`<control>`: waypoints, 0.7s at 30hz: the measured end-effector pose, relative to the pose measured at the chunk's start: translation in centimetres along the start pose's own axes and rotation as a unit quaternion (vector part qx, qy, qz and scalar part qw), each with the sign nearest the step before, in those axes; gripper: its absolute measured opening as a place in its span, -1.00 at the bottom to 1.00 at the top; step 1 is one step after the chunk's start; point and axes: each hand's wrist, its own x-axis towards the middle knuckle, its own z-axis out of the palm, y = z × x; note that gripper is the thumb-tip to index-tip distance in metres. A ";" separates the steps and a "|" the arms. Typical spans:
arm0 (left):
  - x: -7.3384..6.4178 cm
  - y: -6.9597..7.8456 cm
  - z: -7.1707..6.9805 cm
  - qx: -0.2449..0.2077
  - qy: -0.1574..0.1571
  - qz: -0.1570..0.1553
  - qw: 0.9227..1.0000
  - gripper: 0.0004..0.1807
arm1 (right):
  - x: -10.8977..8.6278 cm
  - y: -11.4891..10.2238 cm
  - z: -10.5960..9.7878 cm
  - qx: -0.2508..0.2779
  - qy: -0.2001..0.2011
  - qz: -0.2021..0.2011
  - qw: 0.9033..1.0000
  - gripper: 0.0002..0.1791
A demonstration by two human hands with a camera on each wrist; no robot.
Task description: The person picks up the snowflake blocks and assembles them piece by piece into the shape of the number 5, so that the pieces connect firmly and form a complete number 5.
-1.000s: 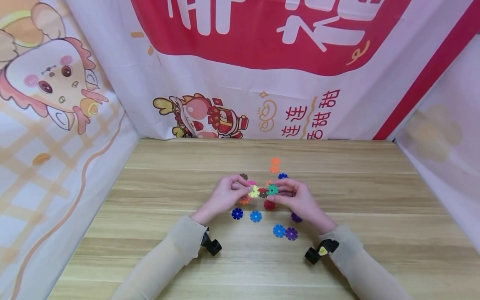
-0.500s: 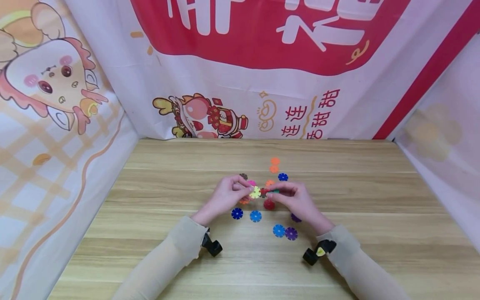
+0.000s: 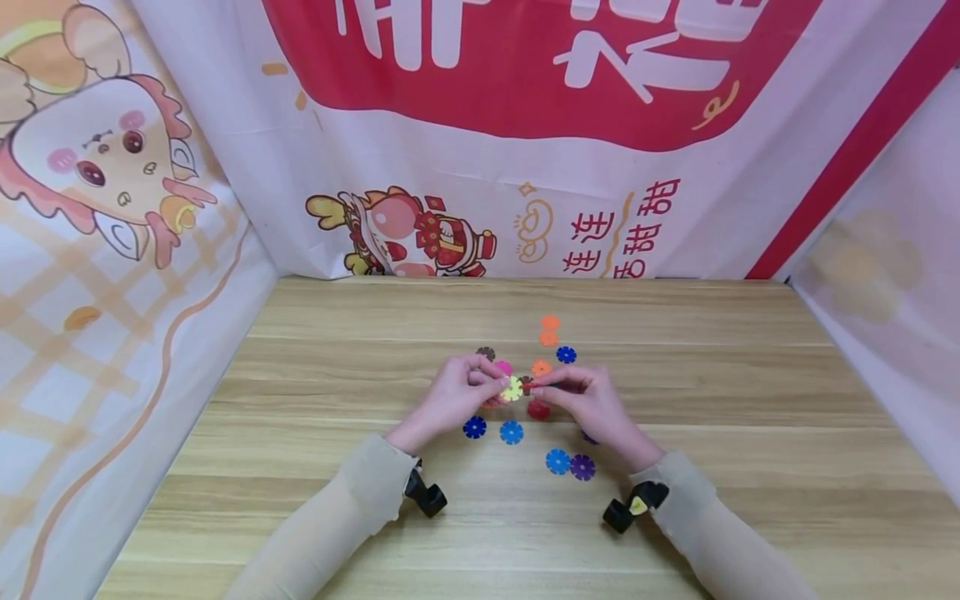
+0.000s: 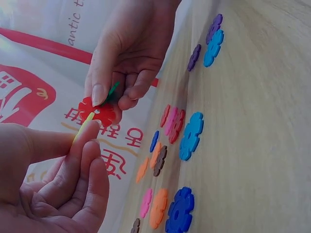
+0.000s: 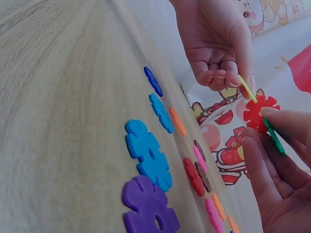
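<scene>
My left hand point(image 3: 453, 393) pinches a yellow notched plastic disc point(image 3: 512, 388) between thumb and finger, above the table. The right hand point(image 3: 592, 404) pinches a red notched disc point(image 5: 261, 112), whose edge meets the yellow disc's edge; the two stand crosswise to each other. A green notched disc point(image 5: 275, 137) joins the red one on its other side, seen nearly edge-on in the right wrist view. How deep the slots interlock cannot be made out. In the left wrist view the red disc point(image 4: 103, 115) faces the camera, partly covered by the right thumb.
Loose discs lie on the wooden table point(image 3: 337, 358) below: dark blue point(image 3: 475, 427), light blue point(image 3: 512, 432), purple point(image 3: 582, 467), orange point(image 3: 551, 322) and others. The hands partly cover some. Printed cloth walls point(image 3: 480, 167) stand at the back and sides.
My right hand has turned the red and green discs, so the green one no longer faces the head camera. It shifted slightly left; the left hand and yellow disc moved slightly right and down.
</scene>
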 end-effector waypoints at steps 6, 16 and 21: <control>0.1 -0.2 0.3 -0.012 0.008 -0.003 1.000 -0.92 | 0.0 0.0 0.5 0.029 0.001 0.013 0.999 -0.90; 0.1 -0.5 0.7 -0.020 0.006 -0.003 1.000 -0.89 | -0.1 -0.2 0.4 0.014 0.008 0.039 0.999 -0.86; 0.2 -0.5 0.6 -0.022 -0.007 -0.009 1.000 -0.83 | 0.1 -0.2 0.2 -0.006 0.007 0.041 0.999 -0.81</control>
